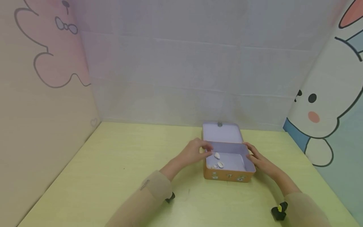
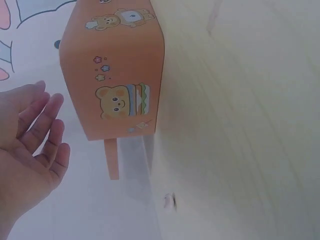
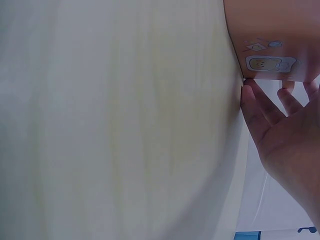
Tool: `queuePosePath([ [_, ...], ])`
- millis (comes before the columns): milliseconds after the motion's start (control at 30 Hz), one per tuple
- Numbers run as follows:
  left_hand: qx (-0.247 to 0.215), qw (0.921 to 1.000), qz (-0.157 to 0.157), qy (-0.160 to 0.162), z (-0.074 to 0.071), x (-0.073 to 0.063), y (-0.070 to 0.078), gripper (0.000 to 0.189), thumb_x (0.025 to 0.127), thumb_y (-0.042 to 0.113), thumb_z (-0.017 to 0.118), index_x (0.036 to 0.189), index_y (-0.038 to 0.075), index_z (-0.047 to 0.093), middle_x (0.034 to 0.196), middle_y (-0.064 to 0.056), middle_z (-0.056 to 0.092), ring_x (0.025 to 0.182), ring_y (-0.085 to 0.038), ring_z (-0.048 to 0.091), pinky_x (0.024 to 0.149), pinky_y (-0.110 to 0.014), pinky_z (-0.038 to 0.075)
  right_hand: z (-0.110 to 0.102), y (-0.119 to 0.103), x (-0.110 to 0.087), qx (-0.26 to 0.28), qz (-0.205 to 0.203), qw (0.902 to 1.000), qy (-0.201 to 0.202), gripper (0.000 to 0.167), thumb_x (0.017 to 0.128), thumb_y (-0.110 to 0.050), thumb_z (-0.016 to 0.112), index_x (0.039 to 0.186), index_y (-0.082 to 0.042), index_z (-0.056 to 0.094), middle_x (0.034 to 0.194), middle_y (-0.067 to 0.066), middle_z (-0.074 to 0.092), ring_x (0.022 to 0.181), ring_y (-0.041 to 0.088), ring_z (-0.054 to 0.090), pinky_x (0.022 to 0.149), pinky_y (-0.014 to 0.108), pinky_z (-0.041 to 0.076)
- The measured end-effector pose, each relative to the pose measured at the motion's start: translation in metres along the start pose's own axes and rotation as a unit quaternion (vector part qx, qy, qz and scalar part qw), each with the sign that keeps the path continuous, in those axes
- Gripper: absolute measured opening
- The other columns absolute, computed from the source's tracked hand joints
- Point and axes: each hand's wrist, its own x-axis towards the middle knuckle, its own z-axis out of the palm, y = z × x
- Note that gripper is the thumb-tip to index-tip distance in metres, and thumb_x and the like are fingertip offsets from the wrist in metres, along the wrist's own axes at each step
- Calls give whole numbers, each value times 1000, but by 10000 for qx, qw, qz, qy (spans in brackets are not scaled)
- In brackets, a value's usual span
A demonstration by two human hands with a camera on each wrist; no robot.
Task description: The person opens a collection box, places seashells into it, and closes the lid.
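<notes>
An orange suitcase-shaped box (image 1: 229,175) with a lilac inside and printed bears stands on the table, its lid (image 1: 222,132) tipped back. Several small white pieces that look like seashells (image 1: 220,164) lie on the box floor, towards its left side. My left hand (image 1: 195,150) hovers at the left rim, fingers loosely bent; in the left wrist view it is apart from the orange side wall (image 2: 120,85) and holds nothing. At the right end, my right hand (image 1: 261,162) grips the box, thumb at the rim and fingers around the back corner, as the right wrist view shows.
The pale yellow table (image 1: 127,151) spreads left and in front of the box. A light curtain wall (image 1: 184,78) rises close behind the lid. Cartoon-printed panels (image 1: 314,126) flank the table on both sides.
</notes>
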Motion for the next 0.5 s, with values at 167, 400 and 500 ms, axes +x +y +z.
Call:
queuePosePath([
  [167,-136,9996,-21,-231,-12,-5,1,25,88,22,68,108,8,68,100,2,69,97,-20,61,90,-31,44,0,0,0,29,-70,10000,1,56,103,-18,33,149,-8,4,152,31,-1,132,56,16,98,72,23],
  [400,-196,9987,251,-389,-25,-10,-5,23,87,20,69,107,8,68,104,3,69,101,-14,61,97,-32,42,0,1,0,31,-151,9999,25,55,103,-17,34,149,-7,5,151,31,-1,133,56,11,99,73,19],
  [500,-173,9984,368,-392,-30,-13,-10,23,86,20,69,107,10,69,105,5,69,103,-9,59,98,-30,42,-1,2,-1,19,-128,9999,11,56,103,-17,34,149,-9,4,152,31,-1,133,57,12,98,73,21],
])
